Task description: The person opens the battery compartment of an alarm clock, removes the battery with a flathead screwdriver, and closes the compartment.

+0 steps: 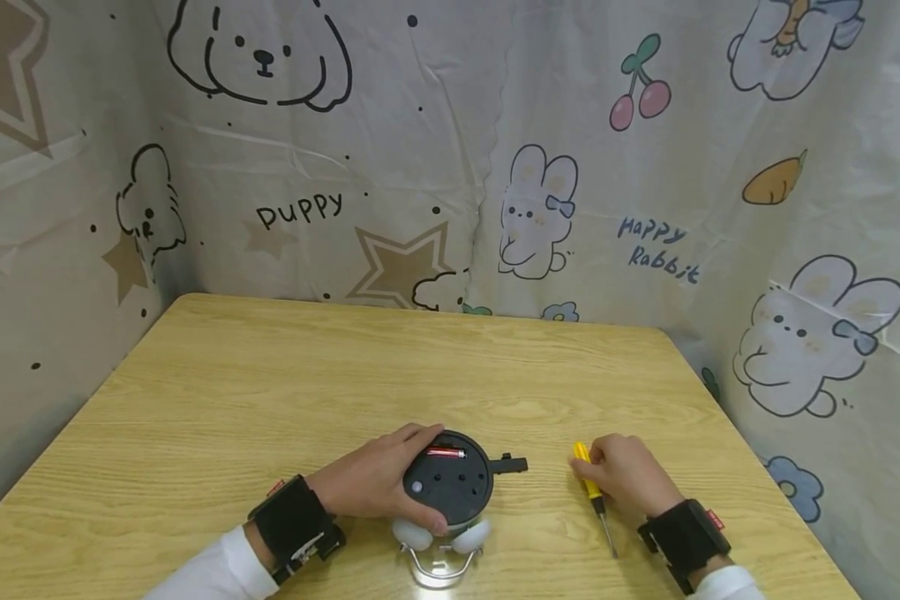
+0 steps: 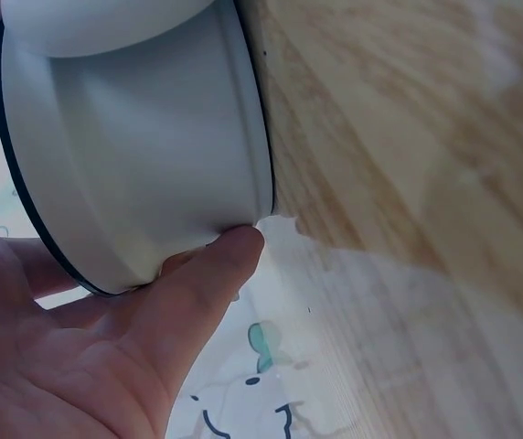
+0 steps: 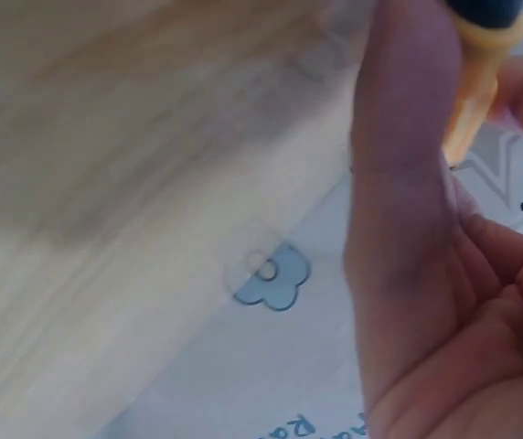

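Observation:
A twin-bell alarm clock [image 1: 457, 490] lies with its black back up, its white bells and wire handle toward me. My left hand [image 1: 378, 477] grips it from the left, thumb near the bells and fingers over the far rim. A red battery [image 1: 446, 452] shows in a slot in the back. From the right rim juts a black flap-like piece [image 1: 512, 465]. In the left wrist view the fingers hold the white casing [image 2: 143, 165]. To the right, my right hand [image 1: 630, 475] pinches a screwdriver by its yellow handle [image 1: 582, 454], shaft pointing toward me.
The wooden table [image 1: 307, 367] spreads around both hands. A printed cloth [image 1: 435, 167] with cartoon animals hangs behind it and along both sides.

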Demonstrator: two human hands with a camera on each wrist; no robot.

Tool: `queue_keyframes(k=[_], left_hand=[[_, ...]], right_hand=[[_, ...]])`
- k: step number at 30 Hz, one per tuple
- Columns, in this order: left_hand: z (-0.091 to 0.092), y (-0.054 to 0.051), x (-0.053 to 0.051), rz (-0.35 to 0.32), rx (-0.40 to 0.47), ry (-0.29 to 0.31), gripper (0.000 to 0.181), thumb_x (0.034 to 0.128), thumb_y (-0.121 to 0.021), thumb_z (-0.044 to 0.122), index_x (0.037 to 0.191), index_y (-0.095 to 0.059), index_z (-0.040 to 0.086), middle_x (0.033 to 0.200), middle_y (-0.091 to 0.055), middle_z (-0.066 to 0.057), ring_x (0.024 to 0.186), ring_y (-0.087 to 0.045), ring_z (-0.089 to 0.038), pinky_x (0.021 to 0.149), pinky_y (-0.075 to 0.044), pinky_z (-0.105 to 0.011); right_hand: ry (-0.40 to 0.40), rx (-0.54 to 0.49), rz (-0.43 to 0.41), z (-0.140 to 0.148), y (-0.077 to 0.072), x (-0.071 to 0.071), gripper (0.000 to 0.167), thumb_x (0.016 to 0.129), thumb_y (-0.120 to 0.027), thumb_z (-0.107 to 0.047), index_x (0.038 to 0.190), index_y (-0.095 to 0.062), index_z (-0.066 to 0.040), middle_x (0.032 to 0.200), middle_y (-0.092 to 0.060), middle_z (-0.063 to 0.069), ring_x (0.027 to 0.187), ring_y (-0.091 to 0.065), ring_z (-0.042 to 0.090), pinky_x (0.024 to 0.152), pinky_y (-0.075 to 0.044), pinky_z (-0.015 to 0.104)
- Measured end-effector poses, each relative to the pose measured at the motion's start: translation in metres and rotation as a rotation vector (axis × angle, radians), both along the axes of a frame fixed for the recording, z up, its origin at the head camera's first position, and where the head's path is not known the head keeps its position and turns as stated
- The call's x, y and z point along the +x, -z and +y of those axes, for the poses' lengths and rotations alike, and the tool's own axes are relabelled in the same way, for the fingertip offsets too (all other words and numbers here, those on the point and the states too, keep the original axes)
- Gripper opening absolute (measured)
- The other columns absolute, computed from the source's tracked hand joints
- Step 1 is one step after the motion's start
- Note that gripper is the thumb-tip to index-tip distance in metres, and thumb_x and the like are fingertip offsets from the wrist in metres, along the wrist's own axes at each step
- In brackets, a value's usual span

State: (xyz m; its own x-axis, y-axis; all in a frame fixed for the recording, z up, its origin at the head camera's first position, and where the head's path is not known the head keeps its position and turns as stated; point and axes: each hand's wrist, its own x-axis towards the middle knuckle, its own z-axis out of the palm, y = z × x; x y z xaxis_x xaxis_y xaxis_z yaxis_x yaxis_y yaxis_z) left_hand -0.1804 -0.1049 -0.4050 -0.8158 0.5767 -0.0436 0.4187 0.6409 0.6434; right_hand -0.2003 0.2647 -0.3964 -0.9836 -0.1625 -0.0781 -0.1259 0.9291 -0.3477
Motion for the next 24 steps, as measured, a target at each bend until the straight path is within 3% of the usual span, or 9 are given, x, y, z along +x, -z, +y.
queue_keyframes(k=[9,14,19,24], left_hand=[[0.000,0.000,0.000,-0.006,0.005,-0.003,0.120,0.0701,-0.083,0.073,0.163,-0.032,0.017,0.154,-0.049,-0.005,0.129,-0.057,-0.021,0.106,-0.053,-0.047],[0.000,0.001,-0.001,-0.008,-0.003,-0.001,0.121,0.0698,-0.083,0.073,0.163,-0.032,0.017,0.155,-0.048,-0.005,0.129,-0.057,-0.021,0.107,-0.052,-0.048],[0.001,0.001,-0.001,-0.017,-0.011,-0.006,0.121,0.0695,-0.083,0.073,0.163,-0.032,0.017,0.156,-0.047,-0.007,0.132,-0.057,-0.024,0.107,-0.052,-0.049],[0.001,0.001,0.000,-0.019,-0.014,-0.010,0.121,0.0698,-0.083,0.073,0.164,-0.031,0.018,0.156,-0.047,-0.007,0.132,-0.057,-0.024,0.107,-0.052,-0.049]], right_hand=[[-0.066,-0.090,0.056,-0.020,-0.014,-0.003,0.028,0.094,-0.062,-0.018,0.069,-0.051,-0.012,0.060,-0.039,-0.004,0.050,-0.041,0.011,0.051,-0.030,0.020],[-0.095,-0.188,0.043,-0.031,-0.018,-0.001,0.010,0.096,-0.057,-0.013,0.088,-0.060,-0.008,0.070,-0.060,-0.001,0.058,-0.056,0.011,0.053,-0.045,0.021],[-0.155,-0.338,0.008,-0.041,-0.020,-0.001,0.014,0.106,-0.044,-0.012,0.096,-0.052,-0.007,0.078,-0.062,0.004,0.066,-0.062,0.014,0.058,-0.052,0.025],[-0.258,-0.471,0.069,-0.053,-0.020,-0.004,0.016,0.111,-0.037,-0.009,0.097,-0.045,-0.008,0.076,-0.056,0.003,0.062,-0.052,0.009,0.056,-0.046,0.024]])
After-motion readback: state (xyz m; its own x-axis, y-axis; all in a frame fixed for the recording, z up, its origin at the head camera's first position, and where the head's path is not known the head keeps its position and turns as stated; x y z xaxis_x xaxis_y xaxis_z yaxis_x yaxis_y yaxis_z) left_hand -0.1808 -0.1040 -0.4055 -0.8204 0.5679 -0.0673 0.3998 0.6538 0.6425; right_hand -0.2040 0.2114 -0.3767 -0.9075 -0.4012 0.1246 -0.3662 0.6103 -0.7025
